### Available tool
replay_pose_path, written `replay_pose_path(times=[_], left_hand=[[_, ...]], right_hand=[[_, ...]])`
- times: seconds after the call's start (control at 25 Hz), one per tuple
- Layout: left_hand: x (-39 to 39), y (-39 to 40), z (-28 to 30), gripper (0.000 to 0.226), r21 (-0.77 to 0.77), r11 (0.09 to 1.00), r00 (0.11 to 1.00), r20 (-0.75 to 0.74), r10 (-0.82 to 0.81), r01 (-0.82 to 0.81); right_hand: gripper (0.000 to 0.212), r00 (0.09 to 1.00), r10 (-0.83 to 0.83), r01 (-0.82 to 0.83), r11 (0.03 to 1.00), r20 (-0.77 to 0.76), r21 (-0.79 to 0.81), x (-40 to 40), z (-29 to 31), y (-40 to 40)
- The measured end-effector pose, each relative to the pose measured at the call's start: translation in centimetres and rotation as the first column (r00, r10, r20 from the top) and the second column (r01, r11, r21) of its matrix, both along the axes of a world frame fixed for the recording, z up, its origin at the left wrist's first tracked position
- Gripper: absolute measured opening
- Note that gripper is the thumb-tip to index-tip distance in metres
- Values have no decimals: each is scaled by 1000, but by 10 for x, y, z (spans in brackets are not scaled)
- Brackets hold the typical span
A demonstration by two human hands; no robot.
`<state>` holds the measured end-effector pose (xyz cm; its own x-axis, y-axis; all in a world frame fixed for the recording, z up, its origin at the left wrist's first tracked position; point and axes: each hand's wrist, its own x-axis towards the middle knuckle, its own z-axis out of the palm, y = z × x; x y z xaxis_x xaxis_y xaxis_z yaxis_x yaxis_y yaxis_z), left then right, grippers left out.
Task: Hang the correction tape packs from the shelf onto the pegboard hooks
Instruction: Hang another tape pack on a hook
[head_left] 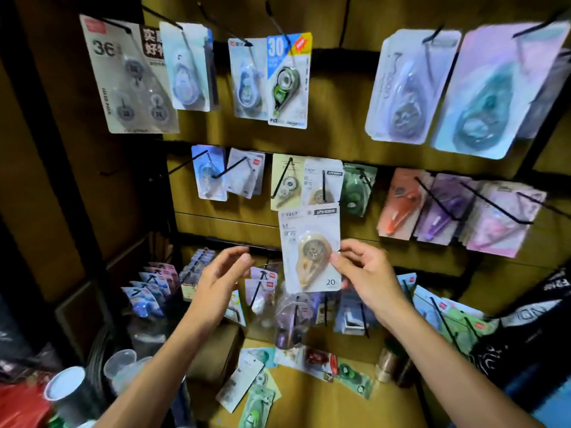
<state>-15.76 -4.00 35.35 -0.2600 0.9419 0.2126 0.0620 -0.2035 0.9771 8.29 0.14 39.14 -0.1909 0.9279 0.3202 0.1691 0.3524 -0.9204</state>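
Pinching beige pack (310, 248) in right hand (363, 268) grip | left hand (223, 274) loose, empty | wooden shelf (312, 393) littered

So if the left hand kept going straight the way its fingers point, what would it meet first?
Probably the beige tape pack that the right hand pinches. The left hand is empty, fingers pointing up and right towards the pack's left edge, with a bare gap between. Depth is unclear, so it might pass in front.

Protruding hooks (324, 186) and hung packs (360, 189) crowding the pegboard (340, 140)
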Motion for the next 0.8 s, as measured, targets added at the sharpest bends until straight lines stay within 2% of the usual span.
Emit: replay_pose_path(times=[0.04, 0.12, 0.24, 0.32, 0.48, 0.68, 0.8], left_hand=[[2, 1, -6, 23, -12, 1000, 995, -93, 26, -27], [4, 6, -18, 36, -51, 995, 951, -301, 64, -83], [4, 3, -28, 56, -124, 988, 876, -482, 21, -92], [5, 0, -29, 60, -135, 986, 845, -535, 10, -97], [10, -2, -29, 52, -116, 989, 816, -578, 5, -88], [13, -1, -37, 55, -118, 990, 738, -675, -20, -82], [20, -4, -44, 55, -143, 987, 734, -677, -45, -72]], right_hand=[[7, 998, -31, 32, 999, -50, 3, 7, 6, -1], [12, 992, -85, 86, 996, -95, 4, 13, 15, -2], [16, 992, -105, 104, 994, -65, -25, 13, 22, -4], [16, 994, -103, 100, 994, -45, -47, 11, 23, -7], [14, 994, -99, 96, 992, -38, -76, 10, 23, -14], [9, 984, -147, 136, 984, -98, -111, 9, 24, -19], [8, 977, -202, 192, 972, -62, -138, 2, 26, -9]])
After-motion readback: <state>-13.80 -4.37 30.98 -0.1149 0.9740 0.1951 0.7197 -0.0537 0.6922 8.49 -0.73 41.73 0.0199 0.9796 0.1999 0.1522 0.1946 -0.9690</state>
